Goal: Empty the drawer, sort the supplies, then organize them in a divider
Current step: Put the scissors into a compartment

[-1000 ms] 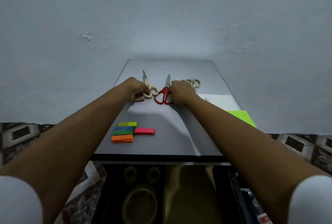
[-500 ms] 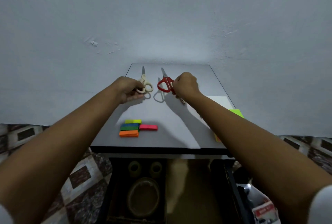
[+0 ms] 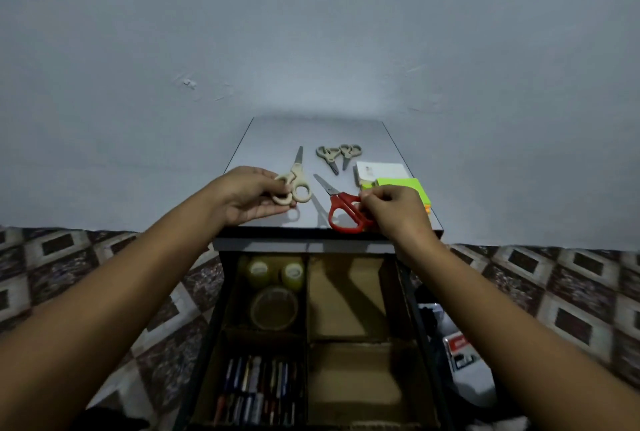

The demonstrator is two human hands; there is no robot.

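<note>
The left hand [image 3: 250, 196] grips the cream scissors [image 3: 295, 182] by the handle loops; the right hand [image 3: 394, 209] pinches the red scissors [image 3: 341, 209] by the handles, both above the near edge of the cabinet top [image 3: 311, 133]. Risk: both blades point away, unsupported; a loose pinch could drop either pair into the open drawer divider [image 3: 307, 306] directly below that edge, into the wrong compartment.
</note>
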